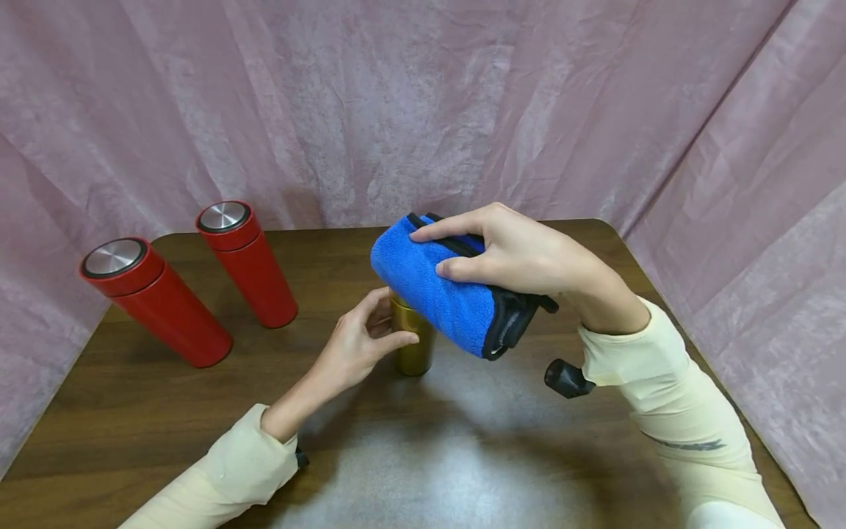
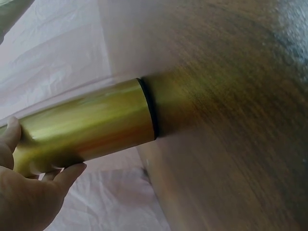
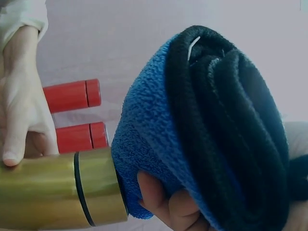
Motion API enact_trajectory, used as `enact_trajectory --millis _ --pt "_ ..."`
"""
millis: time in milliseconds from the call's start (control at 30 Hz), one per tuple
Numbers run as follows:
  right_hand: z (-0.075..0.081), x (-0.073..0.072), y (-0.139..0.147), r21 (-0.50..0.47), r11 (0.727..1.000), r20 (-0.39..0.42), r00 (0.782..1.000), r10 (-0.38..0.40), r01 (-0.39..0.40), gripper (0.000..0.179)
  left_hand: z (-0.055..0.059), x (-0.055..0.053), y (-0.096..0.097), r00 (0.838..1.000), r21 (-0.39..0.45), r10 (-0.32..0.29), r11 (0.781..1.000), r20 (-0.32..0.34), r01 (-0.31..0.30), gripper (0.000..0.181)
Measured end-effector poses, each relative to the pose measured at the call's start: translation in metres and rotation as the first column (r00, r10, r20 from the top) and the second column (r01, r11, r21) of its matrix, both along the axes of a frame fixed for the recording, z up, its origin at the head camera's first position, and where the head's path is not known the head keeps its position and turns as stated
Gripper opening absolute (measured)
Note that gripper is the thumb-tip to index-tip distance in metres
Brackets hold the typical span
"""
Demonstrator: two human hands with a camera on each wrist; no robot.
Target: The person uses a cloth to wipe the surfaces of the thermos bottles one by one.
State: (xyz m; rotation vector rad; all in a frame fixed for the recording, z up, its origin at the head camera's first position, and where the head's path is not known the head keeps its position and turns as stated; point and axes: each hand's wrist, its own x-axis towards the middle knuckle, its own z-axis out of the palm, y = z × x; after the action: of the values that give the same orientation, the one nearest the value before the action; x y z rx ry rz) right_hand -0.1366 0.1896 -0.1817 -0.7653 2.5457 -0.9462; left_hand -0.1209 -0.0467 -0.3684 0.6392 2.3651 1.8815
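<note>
A gold thermos (image 1: pixel 413 356) stands upright at the middle of the wooden table, its base at the tabletop in the left wrist view. Around its upper body, the left hand (image 1: pixel 353 342) grips it with thumb and fingers. The right hand (image 1: pixel 522 253) holds a folded blue cloth (image 1: pixel 423 275) with black edging from above. In the right wrist view the cloth (image 3: pixel 144 115) lies against the lid end of the thermos (image 3: pixel 38 192), covering its top. Fingers of the right hand (image 3: pixel 168 204) curl under the cloth there.
Two red thermoses with silver-topped lids stand at the left of the table, one nearer (image 1: pixel 172 316) and one farther back (image 1: pixel 254 275). Pink curtains (image 1: pixel 396 110) hang behind the table and along its right side. Light reflects off the tabletop (image 1: pixel 449 470) in front.
</note>
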Motion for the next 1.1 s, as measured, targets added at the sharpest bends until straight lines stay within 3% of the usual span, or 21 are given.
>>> enact_trajectory --millis 467,700,800,933,1000,1100 --pt "0.001 -0.029 0.007 0.060 0.993 0.013 0.995 -0.098 0.097 0.045 0.003 0.001 0.004 1.000 0.001 -0.014 1.000 -0.010 0.014 0.064" --pt "-0.005 -0.036 0.018 0.030 0.987 0.085 0.984 -0.158 0.156 0.047 0.003 0.001 0.003 1.000 0.006 0.002 1.000 0.013 -0.002 0.064" --pt "-0.008 -0.036 0.023 0.013 0.986 0.059 0.985 -0.165 0.164 0.046 0.002 0.003 0.003 1.000 0.011 0.010 1.000 0.020 -0.010 0.064" --pt "-0.017 -0.030 0.034 -0.123 0.975 -0.054 0.980 -0.194 0.186 0.047 0.001 0.005 0.005 1.000 0.023 0.019 1.000 0.021 -0.020 0.064" --pt "-0.027 -0.025 0.039 -0.257 0.947 -0.135 0.962 -0.235 0.195 0.048 0.000 0.006 0.005 1.000 0.026 0.021 0.999 0.019 -0.022 0.064" --pt "-0.050 -0.017 0.042 -0.443 0.883 -0.262 0.919 -0.293 0.155 0.049 0.000 0.007 0.006 1.000 0.025 0.024 0.999 0.014 -0.024 0.064"
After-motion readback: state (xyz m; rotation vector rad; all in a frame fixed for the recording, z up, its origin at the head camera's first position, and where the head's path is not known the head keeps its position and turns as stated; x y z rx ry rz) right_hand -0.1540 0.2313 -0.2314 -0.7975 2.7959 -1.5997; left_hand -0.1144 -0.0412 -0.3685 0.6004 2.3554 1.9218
